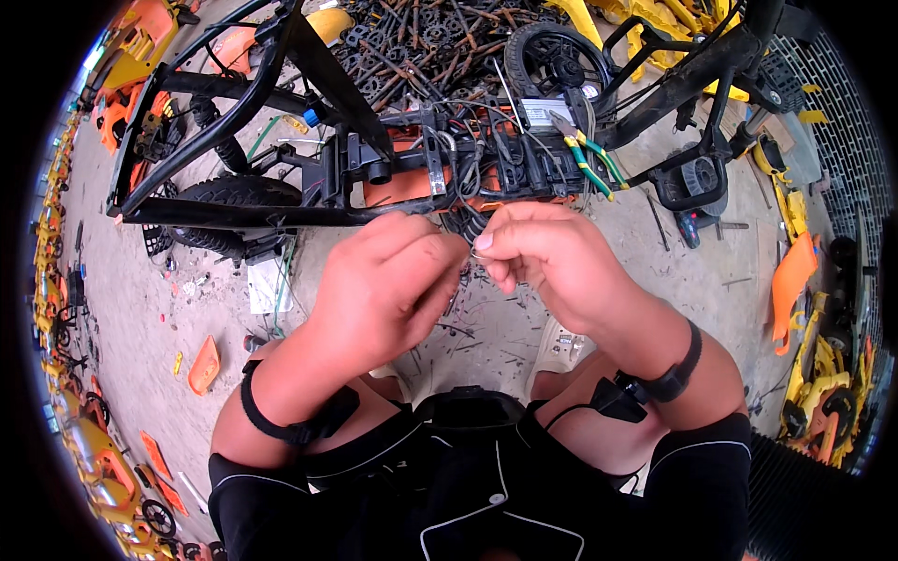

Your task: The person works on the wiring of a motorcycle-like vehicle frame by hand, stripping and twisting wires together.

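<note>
My left hand (393, 285) is curled closed just in front of a black bike frame (262, 213), its fingertips mostly turned out of sight. Beside it my right hand (543, 257) pinches a thin wire-like piece (475, 256) between thumb and forefinger, close to my left fingers. Beyond both hands, dark cables (468, 187) run through the middle of the frame, over an orange panel (407, 187). Pliers with green and yellow handles (589, 164) rest on the frame to the right, by a silver box (543, 112).
A heap of rusty metal parts (412, 47) lies behind the frame, near a loose wheel (557, 65). A dark power tool (687, 229) lies at right on the concrete floor (159, 327). Orange and yellow body panels (793, 280) line both sides; a small orange piece (204, 365) lies left.
</note>
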Demonstrator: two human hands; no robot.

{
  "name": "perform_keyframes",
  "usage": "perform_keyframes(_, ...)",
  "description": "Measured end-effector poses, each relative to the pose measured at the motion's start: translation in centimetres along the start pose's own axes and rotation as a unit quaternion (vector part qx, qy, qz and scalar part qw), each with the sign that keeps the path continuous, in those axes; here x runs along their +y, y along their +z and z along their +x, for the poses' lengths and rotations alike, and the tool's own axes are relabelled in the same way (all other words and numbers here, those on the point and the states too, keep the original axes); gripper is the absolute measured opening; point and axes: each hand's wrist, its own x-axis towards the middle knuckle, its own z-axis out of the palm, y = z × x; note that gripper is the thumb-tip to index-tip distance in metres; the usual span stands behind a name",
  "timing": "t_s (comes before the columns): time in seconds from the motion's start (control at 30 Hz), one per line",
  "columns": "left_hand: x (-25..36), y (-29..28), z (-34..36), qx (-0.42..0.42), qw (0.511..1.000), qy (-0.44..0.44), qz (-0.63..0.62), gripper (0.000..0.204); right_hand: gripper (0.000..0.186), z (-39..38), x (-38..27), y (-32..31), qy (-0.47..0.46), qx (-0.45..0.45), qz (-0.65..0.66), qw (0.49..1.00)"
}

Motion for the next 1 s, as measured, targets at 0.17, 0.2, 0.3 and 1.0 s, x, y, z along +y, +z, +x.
perform_keyframes(0.17, -0.2, 0.2, 0.0, 0.004, 0.999, 0.023, 0.028, 0.019, 0.010, 0.3, 0.0, -0.9, 0.016, -0.053, 0.022, 0.998)
perform_keyframes(0.2, -0.4, 0.3, -0.1, 0.007, 1.000, -0.012, -0.017, 0.017, 0.011, 0.2, -0.2, -0.4, -0.029, -0.038, -0.041, 0.998)
perform_keyframes(0.3, -0.5, 0.2, -0.2, 0.011, 0.983, -0.120, -0.140, 0.011, 0.022, 0.0, 0.0, -0.5, -0.194, 0.004, -0.196, 0.961)
perform_keyframes(1.0, -1.3, -0.1, -1.7, -0.068, 0.848, -0.262, -0.456, 0.009, 0.020, -0.3, -1.1, 1.3, -0.577, 0.027, -0.580, 0.574)
